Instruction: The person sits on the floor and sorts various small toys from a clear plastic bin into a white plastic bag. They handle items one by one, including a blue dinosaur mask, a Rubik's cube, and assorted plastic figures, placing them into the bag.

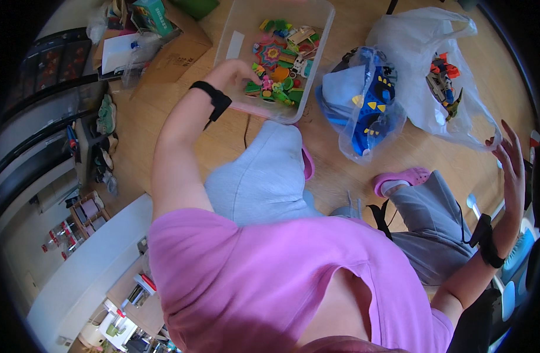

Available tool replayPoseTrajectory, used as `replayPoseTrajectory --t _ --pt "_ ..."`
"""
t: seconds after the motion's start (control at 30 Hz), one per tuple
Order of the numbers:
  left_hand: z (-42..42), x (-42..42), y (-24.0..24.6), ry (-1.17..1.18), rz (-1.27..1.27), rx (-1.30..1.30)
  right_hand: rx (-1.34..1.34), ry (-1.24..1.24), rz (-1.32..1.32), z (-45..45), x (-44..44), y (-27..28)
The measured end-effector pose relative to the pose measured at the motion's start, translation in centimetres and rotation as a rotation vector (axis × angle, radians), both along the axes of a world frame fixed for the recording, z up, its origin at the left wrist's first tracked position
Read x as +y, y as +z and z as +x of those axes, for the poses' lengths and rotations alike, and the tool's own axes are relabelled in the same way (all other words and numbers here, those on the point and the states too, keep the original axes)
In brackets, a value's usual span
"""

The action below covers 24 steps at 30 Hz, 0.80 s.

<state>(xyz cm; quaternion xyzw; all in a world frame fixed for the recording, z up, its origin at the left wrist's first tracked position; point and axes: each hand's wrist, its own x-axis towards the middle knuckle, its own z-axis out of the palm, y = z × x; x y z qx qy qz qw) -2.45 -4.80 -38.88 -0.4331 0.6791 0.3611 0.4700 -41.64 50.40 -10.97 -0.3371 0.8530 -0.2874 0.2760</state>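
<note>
Over the near left part of a clear plastic bin (316, 88), my left hand (240, 73) reaches down with bent fingers beside a small pink toy figure (266, 82). Whether it grips anything cannot be seen. Inside the bin lie a flower-shaped colourful toy (270, 53), an orange round piece (280, 74), a white toy vehicle (301, 66) and several green pieces. At the far right, my right hand (508, 154) has the edge of a white plastic bag (466, 125) at its fingertips, pulled taut towards it. Orange, grey and blue toys (446, 68) show in that bag's opening.
Blue shoes with yellow spikes (371, 106), in clear plastic, lie between bin and bag. An open cardboard box (170, 55) with packages stands at the upper left, near shoes (106, 114) by a dark rack. My pink clog (402, 178) rests on the wooden floor (181, 97).
</note>
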Motion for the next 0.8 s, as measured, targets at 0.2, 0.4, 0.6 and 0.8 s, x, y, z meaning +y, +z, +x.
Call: replayPoseTrajectory --t 0.2,0.4,0.6,0.8 --pt "0.7 1.1 -6.6 -0.333 -0.239 0.127 -0.002 -0.020 0.055 0.3 -0.8 0.8" --pt "0.1 1.4 -6.4 -0.018 0.035 -0.047 0.074 0.000 0.067 0.7 -1.4 1.0" --pt "-1.2 -1.1 -2.5 0.128 0.379 0.078 0.107 0.007 0.050 0.5 -1.0 0.6" --pt "-3.2 -2.1 6.9 0.219 0.574 0.440 0.062 0.015 0.081 1.1 -0.9 1.1"
